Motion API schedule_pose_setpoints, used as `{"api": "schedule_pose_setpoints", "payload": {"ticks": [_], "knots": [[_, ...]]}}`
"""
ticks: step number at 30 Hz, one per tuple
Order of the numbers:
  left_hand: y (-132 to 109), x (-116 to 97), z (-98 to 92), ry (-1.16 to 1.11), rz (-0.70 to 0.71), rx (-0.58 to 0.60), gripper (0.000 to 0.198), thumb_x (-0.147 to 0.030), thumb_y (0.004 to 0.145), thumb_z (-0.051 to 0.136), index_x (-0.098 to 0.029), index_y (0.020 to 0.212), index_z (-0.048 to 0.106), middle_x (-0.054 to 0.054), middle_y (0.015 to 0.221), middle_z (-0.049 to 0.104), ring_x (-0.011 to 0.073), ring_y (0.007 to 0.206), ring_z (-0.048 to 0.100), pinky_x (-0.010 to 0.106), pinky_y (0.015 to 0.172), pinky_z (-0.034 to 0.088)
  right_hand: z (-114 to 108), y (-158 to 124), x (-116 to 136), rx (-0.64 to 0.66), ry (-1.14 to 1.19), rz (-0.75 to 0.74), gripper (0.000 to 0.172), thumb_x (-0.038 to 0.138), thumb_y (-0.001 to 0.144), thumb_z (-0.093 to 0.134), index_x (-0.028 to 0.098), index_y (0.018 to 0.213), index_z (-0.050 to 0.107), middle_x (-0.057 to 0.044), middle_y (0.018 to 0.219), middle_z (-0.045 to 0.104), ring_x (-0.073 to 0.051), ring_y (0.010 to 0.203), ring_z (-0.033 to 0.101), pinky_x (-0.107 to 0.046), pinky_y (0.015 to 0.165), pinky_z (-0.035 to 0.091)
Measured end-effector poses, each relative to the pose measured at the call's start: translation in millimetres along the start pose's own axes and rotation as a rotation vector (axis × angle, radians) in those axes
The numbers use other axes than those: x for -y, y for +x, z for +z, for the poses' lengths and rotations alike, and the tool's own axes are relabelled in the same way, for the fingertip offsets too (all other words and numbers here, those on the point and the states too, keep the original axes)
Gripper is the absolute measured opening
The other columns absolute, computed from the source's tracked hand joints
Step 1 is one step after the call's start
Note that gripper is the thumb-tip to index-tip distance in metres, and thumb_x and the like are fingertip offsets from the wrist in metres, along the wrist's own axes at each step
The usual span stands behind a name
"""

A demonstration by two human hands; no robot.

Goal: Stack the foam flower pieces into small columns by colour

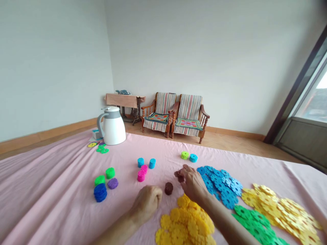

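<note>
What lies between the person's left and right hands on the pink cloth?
In the head view, a short stack of brown discs lies between the left hand and the right hand.

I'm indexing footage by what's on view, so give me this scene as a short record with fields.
Surface: pink cloth
Right hand: at brown discs, grip unclear
Left hand: curled closed, contents hidden
Between the hands: brown stack
Loose piles: blue pile, green pile, orange-yellow pile, pale yellow pile
Left of left hand: dark blue stack, purple stack, two green stacks
Far side: white jug
</note>
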State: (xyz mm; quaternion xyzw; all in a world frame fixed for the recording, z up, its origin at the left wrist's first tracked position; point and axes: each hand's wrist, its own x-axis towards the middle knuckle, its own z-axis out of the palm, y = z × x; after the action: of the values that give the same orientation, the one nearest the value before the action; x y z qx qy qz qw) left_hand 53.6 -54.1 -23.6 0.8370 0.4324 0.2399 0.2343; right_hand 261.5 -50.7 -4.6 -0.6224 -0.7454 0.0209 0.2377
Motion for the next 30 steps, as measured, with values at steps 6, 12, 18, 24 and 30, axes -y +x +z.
{"api": "schedule_pose_setpoints", "payload": {"ticks": [6,12,18,24,30], "knots": [[2.7,2.5,-0.2,-0.068,0.001,-0.037,0.026,-0.001,0.057,0.03,-0.016,0.048,0.05,-0.001,0.053,0.056,0.0101,0.055,0.053,0.019,0.054,0.032,4.9,3.1,-7.7,0.042,0.005,0.016,0.02,0.004,0.061,0.049,0.019,0.071,0.057,-0.006,0.095,0.061,-0.02,0.101,0.05,-0.027,0.079,0.034],[2.5,1.7,-0.4,-0.028,0.007,-0.212,0.028,0.002,0.058,0.034,-0.016,0.067,0.055,0.001,0.07,0.058,0.0133,0.07,0.054,0.022,0.064,0.036,-4.8,-8.3,0.5,0.032,0.026,0.012,0.02,0.009,0.067,0.05,0.02,0.08,0.06,-0.005,0.1,0.059,-0.02,0.097,0.05,-0.029,0.078,0.033],[-0.9,-1.7,0.7,0.05,0.0,-0.173,0.03,0.001,0.064,0.036,-0.018,0.067,0.06,0.002,0.074,0.056,0.0152,0.074,0.053,0.024,0.067,0.038,-11.4,-33.5,29.6,0.123,0.188,-0.008,0.03,0.004,0.07,0.045,0.023,0.076,0.068,-0.004,0.082,0.061,-0.017,0.085,0.053,-0.027,0.075,0.035],[-3.6,-3.9,-2.2,0.072,0.006,-0.093,0.035,0.0,0.066,0.037,-0.02,0.07,0.065,0.002,0.073,0.057,0.015,0.073,0.054,0.025,0.067,0.039,0.9,-40.0,32.9,0.123,0.191,-0.056,0.034,0.005,0.076,0.043,0.025,0.074,0.07,-0.002,0.076,0.06,-0.015,0.078,0.052,-0.026,0.072,0.034],[-2.8,-6.3,-2.1,0.03,0.007,-0.137,0.039,0.001,0.068,0.037,-0.02,0.085,0.064,0.002,0.083,0.058,0.015,0.08,0.055,0.025,0.072,0.041,-5.2,-41.9,32.5,0.034,0.148,-0.043,0.038,0.002,0.074,0.044,0.028,0.085,0.069,-0.001,0.084,0.063,-0.015,0.087,0.052,-0.027,0.077,0.033]]}}
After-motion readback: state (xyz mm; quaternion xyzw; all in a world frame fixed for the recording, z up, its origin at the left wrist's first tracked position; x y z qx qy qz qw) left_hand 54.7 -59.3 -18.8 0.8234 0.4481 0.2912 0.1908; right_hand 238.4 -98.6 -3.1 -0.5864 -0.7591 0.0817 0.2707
